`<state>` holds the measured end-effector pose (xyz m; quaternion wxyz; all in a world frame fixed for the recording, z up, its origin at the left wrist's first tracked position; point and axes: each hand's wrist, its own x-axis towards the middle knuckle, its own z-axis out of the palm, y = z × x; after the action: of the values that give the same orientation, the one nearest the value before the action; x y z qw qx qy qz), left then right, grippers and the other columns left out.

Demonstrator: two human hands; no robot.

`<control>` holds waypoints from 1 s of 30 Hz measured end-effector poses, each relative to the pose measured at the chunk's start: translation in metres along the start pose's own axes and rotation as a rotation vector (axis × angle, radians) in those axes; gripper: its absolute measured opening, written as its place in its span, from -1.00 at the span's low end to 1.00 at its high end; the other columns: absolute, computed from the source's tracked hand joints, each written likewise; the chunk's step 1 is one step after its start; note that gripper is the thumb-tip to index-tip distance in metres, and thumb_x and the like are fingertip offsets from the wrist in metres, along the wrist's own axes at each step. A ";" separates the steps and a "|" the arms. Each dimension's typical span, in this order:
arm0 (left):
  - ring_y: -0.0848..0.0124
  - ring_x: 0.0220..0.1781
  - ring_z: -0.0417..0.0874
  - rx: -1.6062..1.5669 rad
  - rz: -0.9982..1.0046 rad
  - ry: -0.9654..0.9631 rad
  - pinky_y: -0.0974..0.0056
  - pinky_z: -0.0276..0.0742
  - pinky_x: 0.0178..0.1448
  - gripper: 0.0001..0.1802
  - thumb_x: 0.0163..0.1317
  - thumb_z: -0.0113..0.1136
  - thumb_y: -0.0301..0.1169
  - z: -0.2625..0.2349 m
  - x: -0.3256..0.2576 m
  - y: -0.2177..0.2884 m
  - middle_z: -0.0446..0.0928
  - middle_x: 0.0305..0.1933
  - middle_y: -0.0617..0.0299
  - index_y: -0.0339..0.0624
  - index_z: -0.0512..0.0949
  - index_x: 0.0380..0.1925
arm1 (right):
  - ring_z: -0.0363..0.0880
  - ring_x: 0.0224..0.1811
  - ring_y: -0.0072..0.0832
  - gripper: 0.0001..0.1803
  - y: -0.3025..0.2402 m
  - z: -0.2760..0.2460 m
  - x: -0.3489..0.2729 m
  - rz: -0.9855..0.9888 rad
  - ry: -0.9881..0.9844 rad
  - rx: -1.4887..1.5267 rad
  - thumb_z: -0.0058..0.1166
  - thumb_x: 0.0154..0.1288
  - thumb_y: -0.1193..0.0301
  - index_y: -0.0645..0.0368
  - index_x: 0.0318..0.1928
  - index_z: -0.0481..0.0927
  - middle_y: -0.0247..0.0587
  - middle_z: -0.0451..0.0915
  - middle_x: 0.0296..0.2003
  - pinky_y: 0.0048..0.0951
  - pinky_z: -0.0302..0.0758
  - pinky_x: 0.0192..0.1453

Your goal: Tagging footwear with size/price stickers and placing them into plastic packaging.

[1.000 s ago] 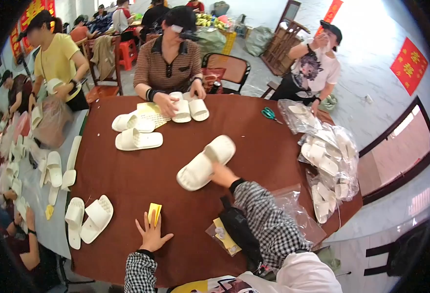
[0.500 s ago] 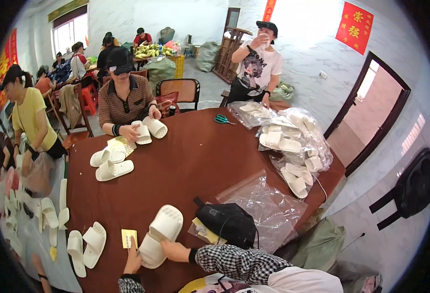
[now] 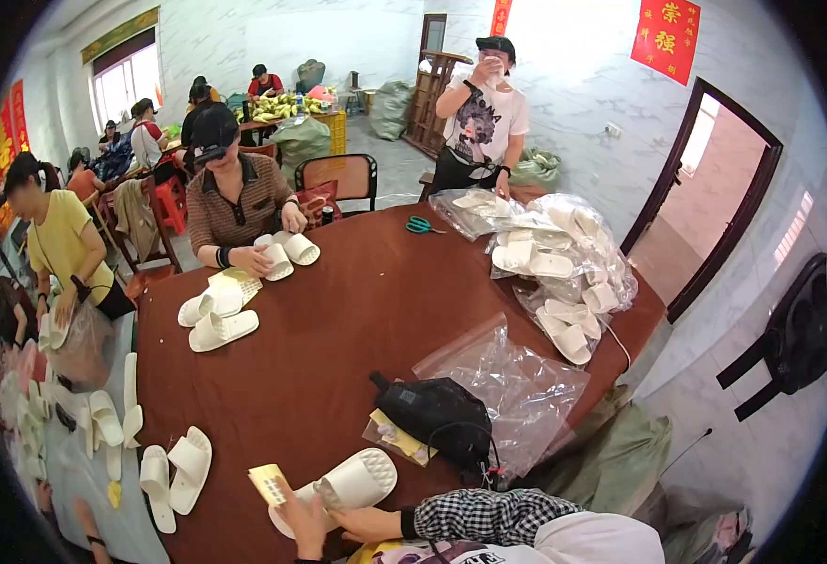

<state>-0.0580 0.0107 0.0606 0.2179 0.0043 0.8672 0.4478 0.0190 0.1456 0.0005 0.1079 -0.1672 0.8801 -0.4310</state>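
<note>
At the near table edge, my left hand (image 3: 304, 523) pinches a small yellow card or label sheet (image 3: 267, 483), which sticks up past the fingers. That hand lies over one of two cream slippers (image 3: 361, 477), so much of the lower slipper is covered. My right hand (image 3: 368, 524) is closed on the slippers from the near side, with its fingertips partly hidden. Just beyond the hands, a black cloth bag (image 3: 437, 425) rests on clear plastic bags (image 3: 540, 395). To the left lies another pair of cream slippers (image 3: 188, 470).
Across the brown table (image 3: 338, 320), a seated person (image 3: 244, 202) handles slippers. Bagged slippers (image 3: 554, 258) pile up at the right, near teal scissors (image 3: 421, 226). A standing person (image 3: 479, 122) is behind. At the left, a grey table (image 3: 103, 470) bears more slippers.
The slippers have tilted over to the right, toward the table. My left hand has come up over them with the yellow card, and my right hand has shifted right and nearer.
</note>
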 end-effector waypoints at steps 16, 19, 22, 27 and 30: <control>-0.26 0.38 0.27 0.639 0.288 0.441 -0.20 0.12 0.41 0.15 0.09 0.31 0.09 0.036 -0.017 -0.067 0.28 0.35 -0.36 -0.33 -0.04 0.48 | 0.11 0.46 0.12 -0.11 -0.009 -0.030 -0.002 0.214 0.421 -0.346 0.27 0.16 0.13 -0.03 0.46 0.15 0.20 0.13 0.38 0.20 0.31 0.29; -0.31 0.46 0.10 0.578 0.177 0.253 -0.30 -0.07 0.45 0.21 0.13 0.28 0.10 0.034 -0.018 -0.068 0.14 0.43 -0.40 -0.30 -0.24 0.50 | -0.02 0.51 0.12 -0.04 -0.009 -0.028 0.003 0.274 0.405 -0.332 0.30 0.14 0.08 -0.10 0.49 0.09 0.18 0.09 0.40 0.24 0.29 0.29; -0.33 0.45 0.12 0.555 0.240 0.311 -0.26 -0.01 0.44 0.20 0.14 0.27 0.11 0.035 -0.022 -0.058 0.16 0.41 -0.41 -0.30 -0.21 0.50 | -0.05 0.52 0.11 -0.05 0.008 -0.026 0.007 0.190 0.424 -0.300 0.30 0.14 0.09 -0.09 0.48 0.11 0.13 0.05 0.42 0.22 0.26 0.31; -0.22 0.52 0.02 0.197 0.261 0.270 -0.04 -0.07 0.54 0.16 0.13 0.38 -0.06 0.003 -0.030 -0.067 0.05 0.47 -0.41 -0.34 -0.14 0.49 | -0.01 0.52 0.00 -0.13 -0.011 -0.048 0.008 0.137 0.344 -0.281 0.22 0.08 0.38 -0.04 0.43 0.18 0.01 0.10 0.42 0.18 0.12 0.42; -0.09 0.58 -0.06 0.234 0.389 0.118 0.04 -0.12 0.57 0.12 0.13 0.39 -0.21 -0.010 -0.011 -0.093 -0.01 0.51 -0.35 -0.39 -0.13 0.48 | 0.02 0.52 -0.10 -0.15 -0.006 -0.089 -0.002 -0.009 0.387 -0.402 0.19 -0.03 0.46 0.03 0.37 0.27 -0.02 0.14 0.40 0.14 0.09 0.44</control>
<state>-0.0345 -0.0549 -0.0023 0.0746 0.1704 0.9071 0.3775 -0.0079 0.2072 0.0586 -0.0995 -0.1040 0.9514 -0.2721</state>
